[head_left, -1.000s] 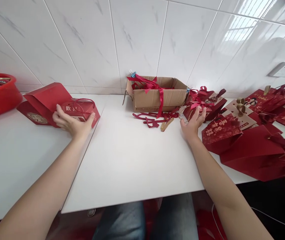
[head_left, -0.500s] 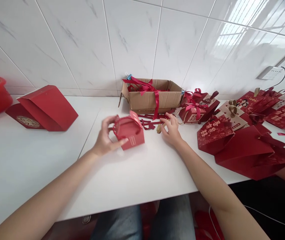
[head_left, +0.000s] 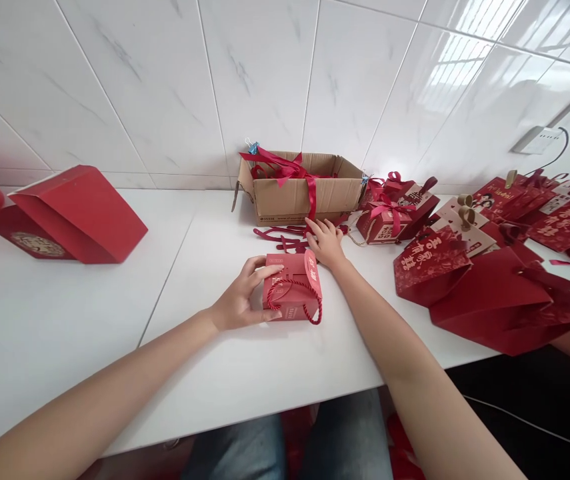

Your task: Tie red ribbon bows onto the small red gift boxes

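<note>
Left hand (head_left: pixel 237 300) closed around the left side of the small red box (head_left: pixel 289 261), which sits on the white table (head_left: pixel 225 380) before the carton (head_left: pixel 335 197); right hand (head_left: pixel 329 245) spread over loose ribbons (head_left: pixel 295 245), any pinch hidden, cannot tell; light, steady hold likely best, thin card may dent; cord handle (head_left: pixel 320 308) better kept free of fingers and ribbons.

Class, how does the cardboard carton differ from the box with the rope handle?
The carton is brown, while the rope-handled box is red. The carton is bigger and open-topped; the rope-handled box is smaller, with the left hand around one end. Both bear printing.
</note>
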The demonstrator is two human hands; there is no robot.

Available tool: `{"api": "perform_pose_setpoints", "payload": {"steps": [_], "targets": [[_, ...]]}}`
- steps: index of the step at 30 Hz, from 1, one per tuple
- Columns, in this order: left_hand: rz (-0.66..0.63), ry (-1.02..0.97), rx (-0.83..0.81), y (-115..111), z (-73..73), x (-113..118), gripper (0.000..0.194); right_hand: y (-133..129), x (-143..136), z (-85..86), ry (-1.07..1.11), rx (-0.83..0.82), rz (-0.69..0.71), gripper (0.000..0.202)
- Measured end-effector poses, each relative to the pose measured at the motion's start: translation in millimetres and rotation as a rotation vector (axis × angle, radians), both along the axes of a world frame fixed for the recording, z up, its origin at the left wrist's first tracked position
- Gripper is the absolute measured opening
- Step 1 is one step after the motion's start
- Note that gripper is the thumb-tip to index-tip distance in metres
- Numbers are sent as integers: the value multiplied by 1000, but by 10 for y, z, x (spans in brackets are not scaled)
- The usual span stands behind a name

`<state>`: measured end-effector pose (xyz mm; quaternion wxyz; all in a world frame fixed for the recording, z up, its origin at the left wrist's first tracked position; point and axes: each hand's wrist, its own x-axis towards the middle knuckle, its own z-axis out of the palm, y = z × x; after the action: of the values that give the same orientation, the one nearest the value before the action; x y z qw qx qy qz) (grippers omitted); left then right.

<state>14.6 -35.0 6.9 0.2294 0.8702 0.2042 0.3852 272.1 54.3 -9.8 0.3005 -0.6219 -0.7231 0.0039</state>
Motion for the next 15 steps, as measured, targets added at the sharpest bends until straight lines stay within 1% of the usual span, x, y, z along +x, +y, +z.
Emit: {"api": "perform_pose_setpoints", "payload": {"steps": [2, 5, 7, 9, 11, 13, 15], "targets": [[55, 30, 86, -14, 5, -5, 76, 29, 20, -4, 27, -42, 73, 46], [153, 56, 354, -34, 0, -12, 76, 17, 74, -28, 67, -13, 164, 42], [156, 52, 545, -46, -20, -17, 76, -6, 110, -42, 88, 39, 167, 42], [133, 69, 667, -62, -53, -25, 74, -32, 137, -30, 91, 87, 144, 48], [95, 104, 697, -77, -94, -37, 70, -71, 148, 25, 83, 136, 103, 49], [45, 95, 660, -82, -124, -50, 69, -133, 140, 134, 92, 200, 42, 46], [22, 19, 602, -72, -128, -60, 77, -231, 118, 294, 145, 296, -29, 40]]}}
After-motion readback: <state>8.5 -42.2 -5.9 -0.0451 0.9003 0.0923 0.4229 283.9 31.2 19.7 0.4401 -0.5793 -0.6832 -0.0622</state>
